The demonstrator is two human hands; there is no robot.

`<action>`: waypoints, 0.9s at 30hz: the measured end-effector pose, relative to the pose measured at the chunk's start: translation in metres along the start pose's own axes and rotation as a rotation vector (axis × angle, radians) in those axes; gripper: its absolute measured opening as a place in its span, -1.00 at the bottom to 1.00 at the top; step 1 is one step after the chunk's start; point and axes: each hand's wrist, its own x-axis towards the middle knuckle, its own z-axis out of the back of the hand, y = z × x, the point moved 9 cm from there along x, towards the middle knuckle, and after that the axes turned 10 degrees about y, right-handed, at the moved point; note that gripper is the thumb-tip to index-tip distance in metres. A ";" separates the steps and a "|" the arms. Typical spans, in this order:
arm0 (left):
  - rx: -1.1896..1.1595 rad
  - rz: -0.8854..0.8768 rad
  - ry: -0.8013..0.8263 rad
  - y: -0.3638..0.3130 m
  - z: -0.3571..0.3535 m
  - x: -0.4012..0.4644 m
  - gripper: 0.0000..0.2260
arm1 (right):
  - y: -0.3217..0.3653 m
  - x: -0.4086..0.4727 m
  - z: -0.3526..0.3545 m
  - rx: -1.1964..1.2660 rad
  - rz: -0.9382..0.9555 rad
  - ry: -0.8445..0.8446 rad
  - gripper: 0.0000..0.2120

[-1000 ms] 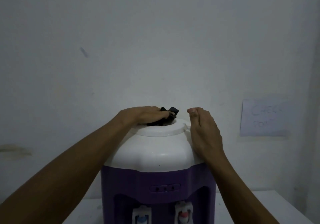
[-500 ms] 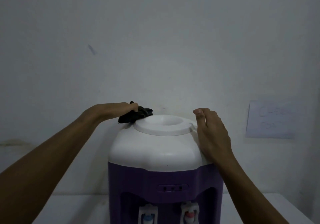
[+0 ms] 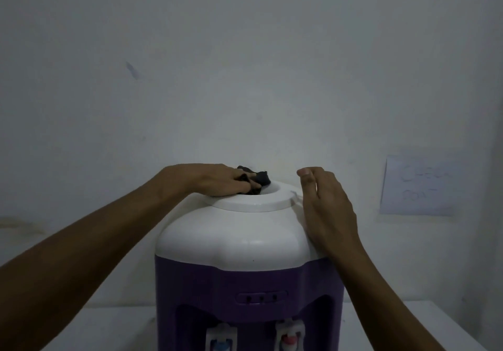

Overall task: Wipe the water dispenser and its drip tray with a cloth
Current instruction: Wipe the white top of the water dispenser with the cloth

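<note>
A water dispenser [image 3: 239,244] with a white top and purple body stands in front of me on a white table. My left hand [image 3: 217,180] grips a dark cloth [image 3: 257,180] and presses it on the left back part of the round top ring [image 3: 253,203]. My right hand [image 3: 326,206] lies flat with straight fingers against the dispenser's upper right side. Two taps [image 3: 288,335] show at the bottom edge; the drip tray is out of view.
A plain white wall [image 3: 245,78] rises close behind the dispenser. A paper note [image 3: 417,184] hangs on it at the right. The white table [image 3: 408,323] extends to both sides of the dispenser.
My left hand has brought the cloth rightward from beyond the ring's left edge back onto the ring. My right hand has stayed on the right side.
</note>
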 end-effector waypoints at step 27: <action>-0.391 0.124 -0.036 0.069 0.018 0.000 -0.73 | -0.003 0.002 -0.003 -0.115 -0.042 0.029 -0.65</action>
